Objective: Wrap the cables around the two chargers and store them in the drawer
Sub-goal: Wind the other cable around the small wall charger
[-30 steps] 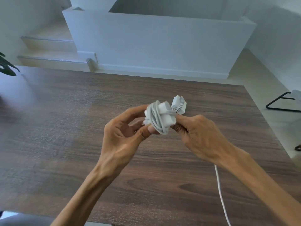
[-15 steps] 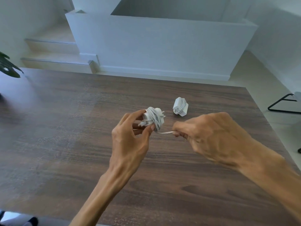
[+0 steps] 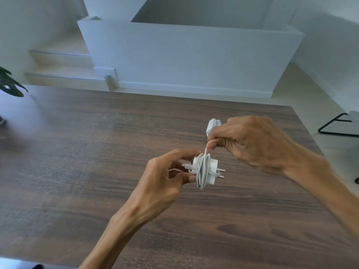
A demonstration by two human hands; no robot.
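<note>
White charger clamped in my left hand | right hand pinches cable end | wrapping nearly done | next: tuck end.

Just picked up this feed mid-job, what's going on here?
A person is winding a cable around a charger above a wooden table. The left hand holds the charger, mostly wrapped, and the right hand pinches the cable's loose end taut. A second, already wrapped charger lies behind the right hand. No drawer is visible.
</note>
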